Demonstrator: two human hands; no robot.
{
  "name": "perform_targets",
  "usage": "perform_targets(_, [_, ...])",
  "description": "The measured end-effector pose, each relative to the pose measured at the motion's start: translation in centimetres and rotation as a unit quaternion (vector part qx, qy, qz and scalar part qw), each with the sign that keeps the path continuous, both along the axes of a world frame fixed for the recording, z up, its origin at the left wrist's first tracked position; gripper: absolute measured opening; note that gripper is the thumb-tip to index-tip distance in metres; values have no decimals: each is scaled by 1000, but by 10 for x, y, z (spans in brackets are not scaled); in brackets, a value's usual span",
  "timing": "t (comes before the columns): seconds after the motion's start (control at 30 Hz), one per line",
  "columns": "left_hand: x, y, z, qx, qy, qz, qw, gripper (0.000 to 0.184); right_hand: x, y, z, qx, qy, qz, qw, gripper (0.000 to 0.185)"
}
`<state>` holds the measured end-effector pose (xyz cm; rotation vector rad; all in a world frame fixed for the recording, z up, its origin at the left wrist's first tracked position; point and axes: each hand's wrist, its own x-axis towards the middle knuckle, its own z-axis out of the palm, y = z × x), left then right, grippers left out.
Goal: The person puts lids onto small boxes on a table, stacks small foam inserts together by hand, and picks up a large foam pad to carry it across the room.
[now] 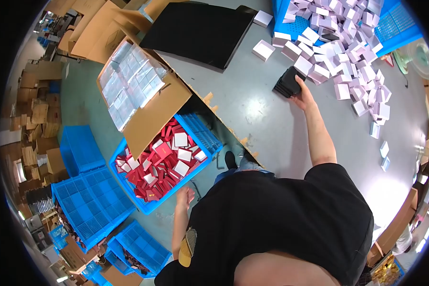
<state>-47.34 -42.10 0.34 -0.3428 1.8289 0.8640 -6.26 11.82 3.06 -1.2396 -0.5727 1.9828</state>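
Note:
My right hand [302, 95] grips a small stack of black pieces [287, 83], perhaps box inserts, over the grey table. Just beyond it lies a spread heap of small white boxes [341, 57], some looking open-topped. My left hand [185, 196] hangs low with nothing in it, its fingers loosely apart, beside a blue crate [150, 207] on the floor. Inside that crate are many small red boxes [162, 151] mixed with white ones.
On the grey table [267, 126] lies a large black panel [200, 31]. A cardboard carton [162, 114] of clear-wrapped packs [133, 78] stands left of the table edge. Blue crates [93, 200] are stacked on the floor. A blue basket [398, 31] sits behind the white boxes.

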Motion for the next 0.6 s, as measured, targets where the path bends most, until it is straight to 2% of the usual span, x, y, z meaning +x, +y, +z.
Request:
perform_targets(0.07, [4, -23, -6, -47, 7, -25, 999, 29, 6, 14, 1, -7, -50, 21, 998, 76])
perform_targets(0.13, [11, -31, -3, -45, 0, -30, 999, 28, 15, 26, -6, -6, -81, 43, 996, 81])
perform_targets(0.17, [15, -32, -1, -45, -5, -34, 998, 28, 12, 23, 15, -11, -109, 55, 992, 91])
perform_targets(0.27, [19, -25, 0, -14, -15, -42, 999, 27, 20, 37, 22, -1, -236, 88, 968, 98])
perform_targets(0.4, [16, 3, 12, 13, -26, -50, 998, 26, 34, 45, 33, -47, -283, 84, 954, 96])
perform_targets(0.53, [-3, 21, 11, 42, -32, -47, 998, 24, 35, 36, 45, 60, -396, -43, 915, 94])
perform_targets(0.57, [-10, 29, 13, 49, -42, -38, 997, 24, 34, 31, 58, 138, -432, -36, 891, 93])
perform_targets(0.6, [-18, 38, 16, 56, -42, -38, 997, 23, 33, 32, 60, 153, -532, -39, 832, 88])
